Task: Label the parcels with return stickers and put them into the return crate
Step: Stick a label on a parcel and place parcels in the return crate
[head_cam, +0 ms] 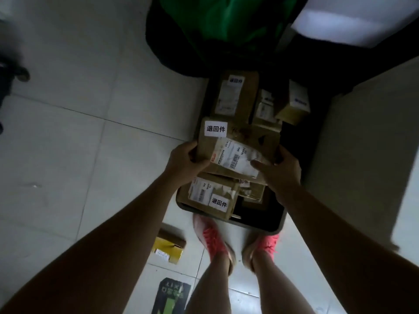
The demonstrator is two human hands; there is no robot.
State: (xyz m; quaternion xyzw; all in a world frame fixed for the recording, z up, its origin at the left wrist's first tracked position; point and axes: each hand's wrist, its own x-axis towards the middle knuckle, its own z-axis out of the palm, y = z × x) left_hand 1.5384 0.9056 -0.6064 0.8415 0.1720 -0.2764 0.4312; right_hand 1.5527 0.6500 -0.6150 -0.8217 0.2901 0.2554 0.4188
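Observation:
A brown cardboard parcel (244,141) with a white return sticker (215,129) and a shipping label is held over the dark return crate (260,226) on the floor. My left hand (184,159) grips its left end and my right hand (281,168) grips its right end. Inside the crate lie several other brown parcels, one near the front (213,196) with a return sticker, and one at the back (233,96) also stickered.
A small yellow box (167,248) and a dark flat packet (172,295) lie on the tiled floor to the left of my feet in pink shoes (213,239). A green and black bag (224,28) stands behind the crate. A pale cabinet (362,143) flanks the right.

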